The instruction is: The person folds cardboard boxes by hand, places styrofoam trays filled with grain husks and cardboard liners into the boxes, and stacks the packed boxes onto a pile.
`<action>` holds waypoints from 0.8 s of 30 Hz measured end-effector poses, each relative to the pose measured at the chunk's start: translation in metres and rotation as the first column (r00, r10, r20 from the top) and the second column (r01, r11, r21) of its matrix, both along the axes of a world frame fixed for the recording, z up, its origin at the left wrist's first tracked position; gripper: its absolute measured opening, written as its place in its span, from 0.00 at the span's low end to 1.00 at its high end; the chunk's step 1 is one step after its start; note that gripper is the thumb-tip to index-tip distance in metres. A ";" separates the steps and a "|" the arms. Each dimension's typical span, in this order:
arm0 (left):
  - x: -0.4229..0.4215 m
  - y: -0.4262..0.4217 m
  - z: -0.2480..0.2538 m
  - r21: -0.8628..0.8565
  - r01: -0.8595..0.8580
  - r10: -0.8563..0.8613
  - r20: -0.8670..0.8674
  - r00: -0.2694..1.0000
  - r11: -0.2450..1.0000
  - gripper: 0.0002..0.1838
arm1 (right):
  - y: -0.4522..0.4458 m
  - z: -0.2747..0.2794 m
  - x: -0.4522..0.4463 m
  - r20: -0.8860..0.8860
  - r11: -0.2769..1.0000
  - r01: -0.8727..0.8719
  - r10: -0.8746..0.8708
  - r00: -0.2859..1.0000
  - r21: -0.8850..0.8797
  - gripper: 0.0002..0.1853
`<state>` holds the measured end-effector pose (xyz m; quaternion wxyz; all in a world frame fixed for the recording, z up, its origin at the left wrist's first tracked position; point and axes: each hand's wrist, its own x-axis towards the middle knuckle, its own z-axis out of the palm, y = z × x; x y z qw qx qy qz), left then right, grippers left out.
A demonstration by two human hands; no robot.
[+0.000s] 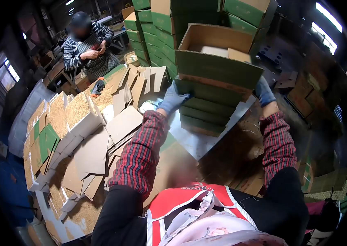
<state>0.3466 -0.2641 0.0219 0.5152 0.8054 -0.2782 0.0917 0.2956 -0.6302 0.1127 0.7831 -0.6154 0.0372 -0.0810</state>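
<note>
in a dim workshop, a stack of green cardboard boxes (206,106), the top one open, stands by the near corner of a pale flat surface (194,143). it lies straight ahead, long sides crosswise, its upper ends gripped between the blue-gloved left hand (173,98) and right hand (265,91).

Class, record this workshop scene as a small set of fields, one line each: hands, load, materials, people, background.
Left hand: blue-gloved, gripping the box stack at its left side
Right hand: blue-gloved, at its right side
Load: green-and-brown cardboard; top box open
Materials: loose cardboard sheets, left; white-sided trays of pale, loose filling
People: one co-worker, upper left, hands together
Background: more stacked green boxes
</note>
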 end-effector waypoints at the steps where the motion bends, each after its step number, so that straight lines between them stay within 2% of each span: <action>1: -0.009 0.003 -0.012 -0.033 -0.092 0.093 0.048 0.994 0.995 0.51 | -0.010 -0.029 0.019 0.096 0.993 -0.011 0.023 0.995 -0.120 0.22; 2: -0.021 0.009 -0.026 -0.063 -0.184 0.189 0.088 0.978 0.981 0.54 | -0.017 -0.059 0.033 0.183 0.972 -0.016 0.060 0.981 -0.234 0.22; 3: -0.032 0.018 -0.035 -0.067 -0.192 0.195 0.053 0.979 0.979 0.58 | -0.021 -0.082 0.044 0.269 0.939 -0.011 0.111 0.957 -0.345 0.22; 4: -0.067 0.026 -0.025 -0.139 -0.246 0.229 -0.131 0.965 0.959 0.53 | -0.024 -0.090 0.049 0.202 0.987 -0.093 0.118 0.972 -0.128 0.22; 5: -0.086 0.041 -0.043 -0.137 -0.233 0.209 -0.171 0.963 0.963 0.49 | -0.027 -0.099 0.055 0.138 0.985 -0.133 0.118 0.983 0.108 0.22; 6: -0.109 0.058 -0.066 -0.134 -0.227 0.194 -0.221 0.956 0.965 0.46 | 0.010 -0.078 0.022 -0.004 0.960 0.105 -0.108 0.994 0.258 0.23; 7: -0.143 0.076 -0.094 -0.065 -0.296 0.281 -0.177 0.943 0.953 0.41 | 0.052 -0.051 -0.016 -0.151 0.857 0.357 -0.324 0.934 0.372 0.24; 8: -0.180 0.100 -0.122 0.111 -0.328 0.331 -0.003 0.944 0.938 0.38 | -0.014 -0.145 0.016 -0.040 0.847 0.379 -0.393 0.919 0.373 0.23; 9: -0.222 0.125 -0.131 0.251 -0.351 0.371 -0.036 0.928 0.902 0.36 | -0.001 -0.173 -0.012 0.180 0.859 0.340 -0.431 0.884 0.383 0.22; 11: -0.303 0.174 -0.158 0.481 -0.449 0.522 -0.021 0.853 0.754 0.42 | 0.048 -0.206 -0.080 0.075 0.819 0.533 -0.557 0.827 0.214 0.17; 12: -0.341 0.189 -0.155 0.619 -0.480 0.609 0.004 0.793 0.621 0.45 | 0.080 -0.221 -0.113 0.038 0.847 0.531 -0.532 0.846 0.025 0.15; 13: -0.376 0.205 -0.173 0.736 -0.450 0.678 -0.016 0.735 0.505 0.53 | 0.103 -0.256 -0.133 0.034 0.908 0.360 -0.362 0.932 -0.214 0.15; 14: -0.399 0.211 -0.163 0.811 -0.320 0.745 -0.198 0.637 0.490 0.57 | 0.127 -0.290 -0.152 0.030 0.879 0.180 -0.187 0.982 -0.441 0.15; 15: -0.418 0.215 -0.171 0.843 -0.264 0.752 -0.225 0.620 0.469 0.58 | 0.160 -0.299 -0.162 -0.073 0.820 0.003 -0.054 0.996 -0.572 0.20; 16: -0.432 0.217 -0.182 0.867 -0.210 0.761 -0.252 0.597 0.451 0.58 | 0.190 -0.310 -0.169 -0.184 0.716 -0.178 0.070 0.980 -0.675 0.27; 18: -0.436 0.209 -0.192 0.900 -0.176 0.746 -0.207 0.633 0.399 0.56 | 0.231 -0.325 -0.173 -0.418 0.391 -0.491 0.261 0.870 -0.779 0.43; 19: -0.432 0.207 -0.192 0.918 -0.167 0.742 -0.174 0.648 0.360 0.54 | 0.240 -0.304 -0.174 -0.402 0.191 -0.455 0.260 0.878 -0.870 0.53; 20: -0.431 0.208 -0.185 0.917 -0.197 0.721 -0.127 0.681 0.347 0.50 | 0.248 -0.266 -0.172 -0.376 0.233 -0.459 0.326 0.867 -0.857 0.50; 21: -0.430 0.213 -0.181 0.904 -0.236 0.675 -0.075 0.734 0.358 0.50 | 0.245 -0.249 -0.166 -0.379 0.292 -0.492 0.366 0.850 -0.820 0.48; 22: -0.430 0.217 -0.178 0.887 -0.269 0.624 -0.027 0.781 0.375 0.50 | 0.228 -0.276 -0.154 -0.207 0.326 -0.375 0.448 0.870 -0.868 0.40; 23: -0.430 0.220 -0.166 0.871 -0.244 0.574 -0.052 0.817 0.427 0.47 | 0.242 -0.216 -0.153 -0.526 0.585 -0.640 0.383 0.760 -0.498 0.34; 24: -0.425 0.225 -0.142 0.850 -0.217 0.517 -0.074 0.853 0.479 0.44 | 0.234 -0.198 -0.144 -0.368 0.666 -0.638 0.523 0.769 -0.387 0.28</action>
